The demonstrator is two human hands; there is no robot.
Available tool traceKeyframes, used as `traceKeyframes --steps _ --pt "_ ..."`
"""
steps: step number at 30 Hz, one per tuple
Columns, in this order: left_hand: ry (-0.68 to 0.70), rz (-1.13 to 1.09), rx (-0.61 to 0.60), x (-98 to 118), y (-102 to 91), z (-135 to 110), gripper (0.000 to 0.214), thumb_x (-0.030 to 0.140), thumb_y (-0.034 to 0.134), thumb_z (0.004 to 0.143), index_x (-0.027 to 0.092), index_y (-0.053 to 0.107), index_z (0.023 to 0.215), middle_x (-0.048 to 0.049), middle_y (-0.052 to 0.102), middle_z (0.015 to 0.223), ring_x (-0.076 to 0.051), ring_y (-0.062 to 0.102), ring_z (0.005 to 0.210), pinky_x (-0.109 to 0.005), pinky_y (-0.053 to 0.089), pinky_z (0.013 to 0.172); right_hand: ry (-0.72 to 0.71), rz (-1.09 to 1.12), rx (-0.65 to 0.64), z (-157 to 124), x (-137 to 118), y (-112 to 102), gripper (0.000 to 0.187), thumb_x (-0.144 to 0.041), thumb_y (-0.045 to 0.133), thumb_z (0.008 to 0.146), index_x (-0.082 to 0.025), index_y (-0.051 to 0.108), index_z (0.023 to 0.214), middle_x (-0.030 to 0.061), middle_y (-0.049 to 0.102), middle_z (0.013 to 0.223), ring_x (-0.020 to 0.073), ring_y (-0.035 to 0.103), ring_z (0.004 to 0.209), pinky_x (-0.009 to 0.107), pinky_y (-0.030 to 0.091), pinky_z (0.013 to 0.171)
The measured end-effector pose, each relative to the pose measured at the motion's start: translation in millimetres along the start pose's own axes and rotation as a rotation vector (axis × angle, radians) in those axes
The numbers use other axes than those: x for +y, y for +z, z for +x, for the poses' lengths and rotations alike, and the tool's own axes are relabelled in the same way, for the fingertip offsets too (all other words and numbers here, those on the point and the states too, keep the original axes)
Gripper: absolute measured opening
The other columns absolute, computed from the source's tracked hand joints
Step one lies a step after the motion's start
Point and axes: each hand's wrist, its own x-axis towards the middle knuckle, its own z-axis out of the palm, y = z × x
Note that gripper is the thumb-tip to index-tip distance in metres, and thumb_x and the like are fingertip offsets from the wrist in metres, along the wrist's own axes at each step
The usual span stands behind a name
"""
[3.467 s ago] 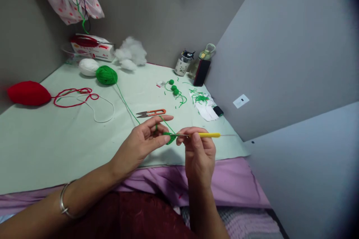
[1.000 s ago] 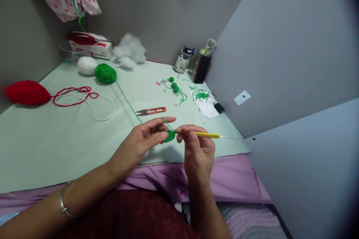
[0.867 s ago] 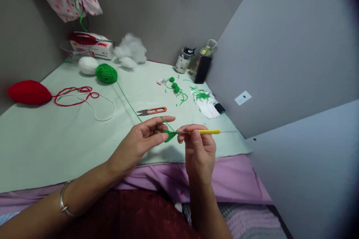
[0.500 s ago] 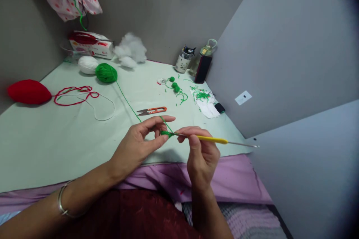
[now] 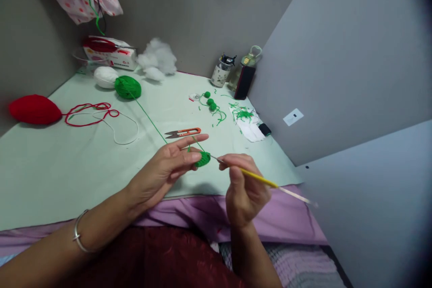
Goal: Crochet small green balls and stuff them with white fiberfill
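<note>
**Pinching green crochet piece (image 5: 203, 159), gripping yellow hook (image 5: 259, 178)**

Working over a pale table (image 5: 60, 175), with purple cloth (image 5: 290, 220) showing along its near edge. Holding left hand (image 5: 165, 166) and right hand (image 5: 245, 189) near each other, yet apart, above the table's near middle. Having a red yarn ball (image 5: 35, 109) at the left, a white box (image 5: 123, 60) at the far left, and white stuffing (image 5: 157, 58) just right of that box. Showing a bottle (image 5: 248, 59) and dark phone (image 5: 245, 83) at the far right. Resting green yarn ball (image 5: 128, 87) beside white yarn ball (image 5: 105, 77), and running green strand (image 5: 150, 119) toward the left hand. Clamping right thumb and fingers on the yellow hook, slanting its far end down to the right, and bringing its metal shaft to the right edge of the green crochet piece; being unable to tell whether inside a stitch. Having white paper (image 5: 253, 132) at the right, and orange snips (image 5: 194, 132) lying just beyond the left hand. Pressing left thumb and fingers together on the green crochet piece, pointing the index finger rightward under green strand. Showing small green balls (image 5: 212, 105) farther off.
</note>
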Motion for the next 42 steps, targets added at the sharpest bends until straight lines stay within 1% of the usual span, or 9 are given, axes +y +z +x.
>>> traceKeyframes --steps 3,9,15,20,23,28,32,38,42 --pt "0.086 0.016 -0.008 -1 0.1 0 0.045 0.025 0.086 0.08 0.024 0.077 0.125 0.0017 0.061 0.085 -0.009 0.051 0.076 -0.019 0.043 0.071 0.211 0.278 0.051 7 0 2 0.019 -0.02 0.059 0.101 -0.026 0.077 0.099 0.001 0.07 0.082 0.0156 0.062 0.073 0.032 0.052 0.065" --pt "0.149 0.102 -0.005 -10 1.7 0 0.047 0.027 0.085 0.083 0.026 0.075 0.128 -0.0007 0.067 0.095 -0.016 0.058 0.095 -0.03 0.043 0.093 0.223 0.273 0.011 5 -1 8 0.019 -0.019 0.061 0.101 -0.026 0.079 0.101 0.0014 0.075 0.091 0.0146 0.066 0.081 0.031 0.054 0.072" --pt "0.034 0.047 -0.044 -4 -0.6 2 0.068 0.024 0.087 0.079 0.023 0.064 0.143 -0.0003 0.069 0.091 -0.015 0.06 0.09 -0.028 0.043 0.087 0.287 0.375 -0.009 6 1 3 0.016 -0.023 0.063 0.1 -0.026 0.079 0.097 0.0015 0.072 0.088 0.0144 0.066 0.077 0.031 0.054 0.071" --pt "-0.138 -0.055 -0.13 -1 -7.7 2 0.055 0.023 0.089 0.074 0.023 0.076 0.127 0.0 0.065 0.089 -0.01 0.053 0.074 -0.023 0.041 0.071 0.471 0.567 0.039 12 7 -1 0.017 -0.031 0.066 0.098 -0.022 0.076 0.089 0.0009 0.068 0.076 0.012 0.062 0.063 0.026 0.052 0.059" --pt "-0.035 -0.004 -0.093 -6 -3.7 2 0.051 0.024 0.088 0.074 0.024 0.077 0.124 -0.0008 0.063 0.09 -0.012 0.054 0.076 -0.025 0.043 0.072 0.484 0.58 0.015 12 6 0 0.018 -0.033 0.067 0.097 -0.021 0.076 0.087 0.001 0.067 0.075 0.0115 0.06 0.061 0.025 0.052 0.056" --pt "0.158 0.214 -0.02 -11 2.6 0 0.046 0.026 0.083 0.083 0.025 0.074 0.128 -0.0005 0.063 0.09 -0.015 0.055 0.083 -0.027 0.044 0.077 0.32 0.304 -0.016 5 1 5 0.013 -0.027 0.066 0.098 -0.024 0.078 0.094 0.0045 0.076 0.091 0.0178 0.069 0.086 0.033 0.057 0.076" --pt "0.192 0.271 -0.004 -9 -2.3 -3 0.037 0.035 0.077 0.09 0.028 0.076 0.126 0.0011 0.06 0.089 -0.013 0.046 0.072 -0.025 0.04 0.067 0.374 0.362 0.045 6 2 5 0.013 -0.028 0.064 0.099 -0.022 0.075 0.094 0.0042 0.077 0.089 0.0145 0.066 0.072 0.03 0.056 0.068" --pt "0.202 0.245 -0.028 -9 -6.5 -3 0.037 0.027 0.078 0.089 0.03 0.076 0.126 0.0002 0.062 0.096 -0.016 0.055 0.093 -0.027 0.043 0.088 0.404 0.454 0.042 9 3 4 0.018 -0.031 0.059 0.102 -0.021 0.071 0.092 0.0036 0.077 0.085 0.0138 0.068 0.07 0.03 0.058 0.068" --pt "0.227 0.331 0.016 -7 -6.4 -3 0.037 0.026 0.077 0.089 0.029 0.076 0.126 -0.0001 0.062 0.093 -0.017 0.054 0.091 -0.029 0.043 0.087 0.346 0.324 -0.008 6 -3 0 0.02 -0.029 0.054 0.104 -0.021 0.071 0.097 0.0045 0.077 0.09 0.0157 0.071 0.074 0.033 0.06 0.071"
